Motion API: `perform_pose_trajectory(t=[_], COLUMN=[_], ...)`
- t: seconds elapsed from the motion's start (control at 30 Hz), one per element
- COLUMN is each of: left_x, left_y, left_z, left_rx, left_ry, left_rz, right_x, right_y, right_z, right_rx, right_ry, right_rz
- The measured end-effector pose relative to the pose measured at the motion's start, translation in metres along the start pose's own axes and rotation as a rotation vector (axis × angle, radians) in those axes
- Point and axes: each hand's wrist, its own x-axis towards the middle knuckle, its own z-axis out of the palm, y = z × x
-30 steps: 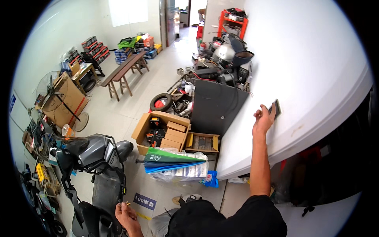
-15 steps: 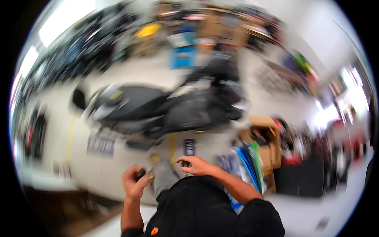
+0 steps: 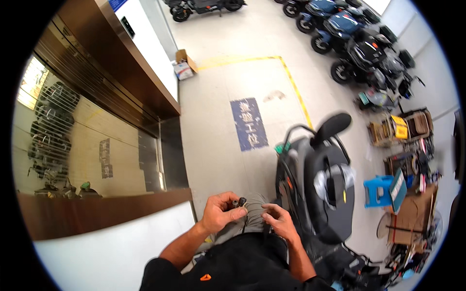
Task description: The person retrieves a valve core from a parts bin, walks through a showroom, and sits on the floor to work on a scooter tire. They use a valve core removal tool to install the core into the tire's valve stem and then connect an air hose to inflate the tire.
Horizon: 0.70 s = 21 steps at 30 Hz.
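1. Your left hand (image 3: 219,213) pinches a small dark key (image 3: 240,201) at waist height, fingers closed so it cannot slip.
2. Your right hand (image 3: 278,222) rests curled at your trouser pocket (image 3: 253,218); whether it holds anything, you cannot tell.
3. The grey scooter (image 3: 320,186) stands just beside your right.

The small dark object (image 3: 240,201) is short and stubby, black in colour, and it sits pinched between the thumb and fingers of the left hand (image 3: 219,212), with one end sticking out above the fingertips. It is held low in front of the person's grey trousers (image 3: 252,217), just to the left of the right hand (image 3: 278,222), and just beside the dark grey scooter (image 3: 326,186). Its exact shape is too small to tell.
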Motion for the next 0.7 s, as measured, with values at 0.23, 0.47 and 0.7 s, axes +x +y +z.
perform_pose_trajectory(t=[0.23, 0.47, 0.7], left_x=[0.193, 0.359, 0.564], left_y=[0.113, 0.280, 0.422], left_z=[-0.163, -0.321, -0.464], left_rx=[0.058, -0.036, 0.018], left_ry=[0.379, 0.602, 0.757], left_rz=[0.178, 0.149, 0.263], right_x=[0.343, 0.603, 0.886], right_y=[-0.109, -0.388, -0.580], right_z=[0.052, 0.232, 0.289], right_rx=[0.048, 0.063, -0.318], right_ry=[-0.237, -0.574, -0.917], right_rz=[0.039, -0.099, -0.263])
